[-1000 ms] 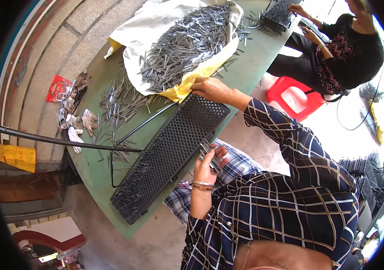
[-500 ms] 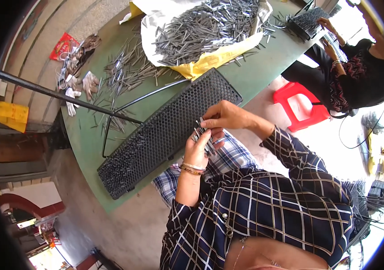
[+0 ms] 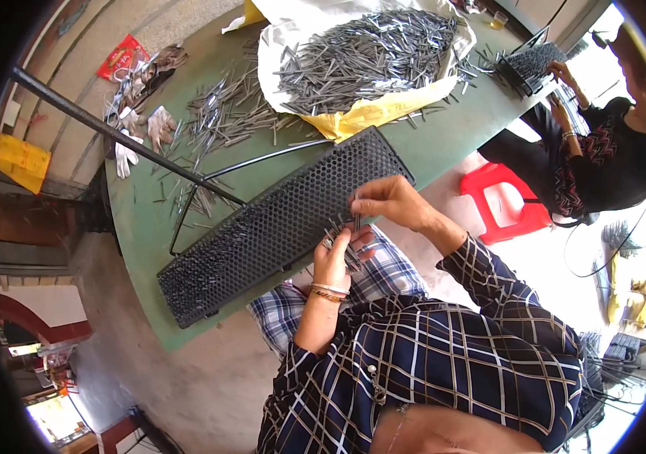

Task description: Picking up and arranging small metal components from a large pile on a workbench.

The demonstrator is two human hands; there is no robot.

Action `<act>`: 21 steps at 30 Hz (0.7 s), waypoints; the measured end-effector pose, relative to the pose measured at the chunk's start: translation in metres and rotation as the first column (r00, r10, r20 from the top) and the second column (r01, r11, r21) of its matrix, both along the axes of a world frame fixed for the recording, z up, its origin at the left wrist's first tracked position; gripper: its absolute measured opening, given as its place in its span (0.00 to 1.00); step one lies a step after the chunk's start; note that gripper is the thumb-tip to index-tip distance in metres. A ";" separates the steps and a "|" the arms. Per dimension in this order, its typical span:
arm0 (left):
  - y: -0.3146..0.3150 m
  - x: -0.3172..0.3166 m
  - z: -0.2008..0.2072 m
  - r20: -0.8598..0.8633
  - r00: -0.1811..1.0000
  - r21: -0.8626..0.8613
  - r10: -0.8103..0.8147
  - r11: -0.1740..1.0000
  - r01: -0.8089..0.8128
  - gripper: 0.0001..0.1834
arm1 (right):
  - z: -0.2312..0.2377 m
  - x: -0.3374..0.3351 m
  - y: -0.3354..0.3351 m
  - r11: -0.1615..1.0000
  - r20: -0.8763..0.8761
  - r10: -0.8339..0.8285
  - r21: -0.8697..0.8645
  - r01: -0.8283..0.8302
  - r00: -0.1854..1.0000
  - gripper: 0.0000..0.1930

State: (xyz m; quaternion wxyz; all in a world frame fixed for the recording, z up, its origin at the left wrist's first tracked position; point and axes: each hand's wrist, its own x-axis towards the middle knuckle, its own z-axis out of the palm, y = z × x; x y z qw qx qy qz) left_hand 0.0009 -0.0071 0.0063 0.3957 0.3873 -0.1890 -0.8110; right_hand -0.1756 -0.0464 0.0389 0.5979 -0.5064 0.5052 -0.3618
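My left hand point(image 3: 333, 261) is closed round a bunch of thin grey metal rods point(image 3: 351, 259) at the table's near edge. Just above it, my right hand point(image 3: 392, 203) pinches a single short rod point(image 3: 357, 213) between thumb and fingers. Both hands are in front of a long black tray point(image 3: 304, 203) full of round holes, which lies slantwise on the green table. Rods fill the holes at the tray's lower left end; the holes toward the upper right look vacant. Part of the tray's near edge is hidden behind my right hand.
A white and yellow sack point(image 3: 372, 113) holds a heap of rods, with more rods point(image 3: 221, 113) strewn beside it on the green table point(image 3: 138, 227). A metal bar point(image 3: 122, 140) crosses over the table. Gloves point(image 3: 126, 155) lie far left. A co-worker point(image 3: 603, 159) sits near a red stool point(image 3: 501, 204).
My right hand has drawn slightly away from the left, now with one rod upright in its pinch. The whole view has shifted a little.
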 end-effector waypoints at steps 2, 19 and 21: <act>0.001 0.003 -0.004 -0.012 1.000 0.008 0.021 1.000 -0.021 0.14 | 0.003 -0.002 -0.010 0.980 -0.024 -0.101 -0.175 0.095 0.995 0.11; 0.008 0.010 -0.009 -0.191 0.980 0.130 -0.054 0.988 0.080 0.12 | -0.009 0.035 -0.087 0.799 -0.278 -0.076 -0.591 -0.108 0.958 0.09; 0.009 0.013 -0.009 -0.182 0.982 0.131 -0.044 0.989 0.069 0.12 | -0.011 0.042 -0.089 0.792 -0.278 -0.051 -0.597 -0.130 0.959 0.09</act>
